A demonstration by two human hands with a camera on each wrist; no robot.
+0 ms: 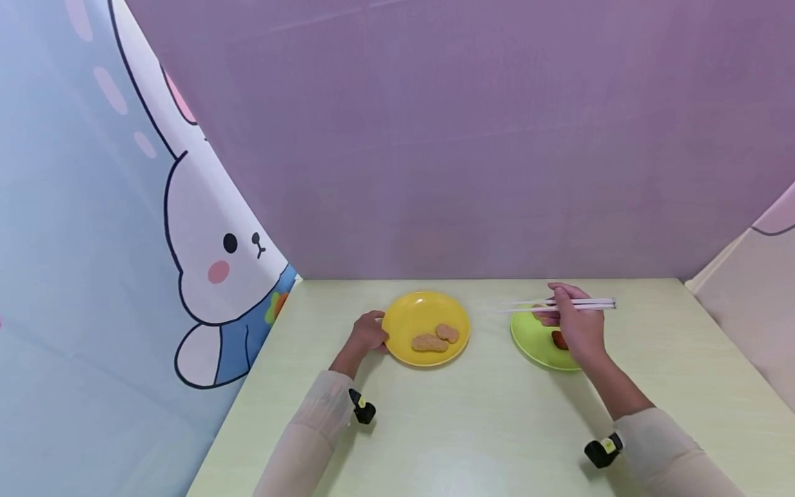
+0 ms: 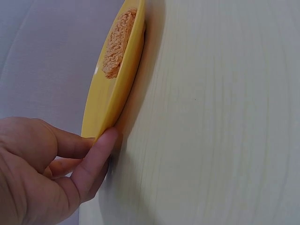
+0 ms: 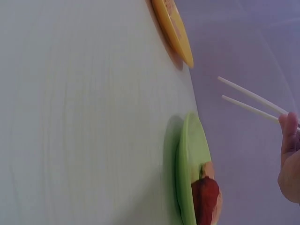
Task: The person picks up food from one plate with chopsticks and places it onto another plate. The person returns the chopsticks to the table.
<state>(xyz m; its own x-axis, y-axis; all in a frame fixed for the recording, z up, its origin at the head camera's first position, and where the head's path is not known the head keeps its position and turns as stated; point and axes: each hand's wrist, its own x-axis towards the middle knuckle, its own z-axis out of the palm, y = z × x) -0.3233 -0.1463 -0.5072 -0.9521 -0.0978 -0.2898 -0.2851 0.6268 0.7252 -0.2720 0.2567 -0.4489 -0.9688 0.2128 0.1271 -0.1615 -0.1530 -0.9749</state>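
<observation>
My left hand (image 1: pixel 369 333) pinches the left rim of a yellow plate (image 1: pixel 419 314) between thumb and fingers. On that plate lie a longer tan, crinkly-surfaced food piece (image 1: pixel 430 343) and a smaller tan one (image 1: pixel 446 333). My right hand (image 1: pixel 582 330) holds a pair of white chopsticks (image 3: pixel 253 97) above a green plate (image 1: pixel 531 338). The chopstick tips point left, slightly apart, with nothing between them. A glossy red-brown, drumstick-shaped piece (image 3: pixel 204 199) rests on the green plate, with tan food beside it. In the head view the right hand hides part of this plate.
Both plates stand on a pale wood-grain table (image 1: pixel 466 421), yellow to the left of green. A purple cloth wall (image 1: pixel 466 152) rises behind the table's far edge. On the left hangs a blue cloth (image 1: pixel 74 290) printed with a white rabbit. Each wrist carries a small black camera.
</observation>
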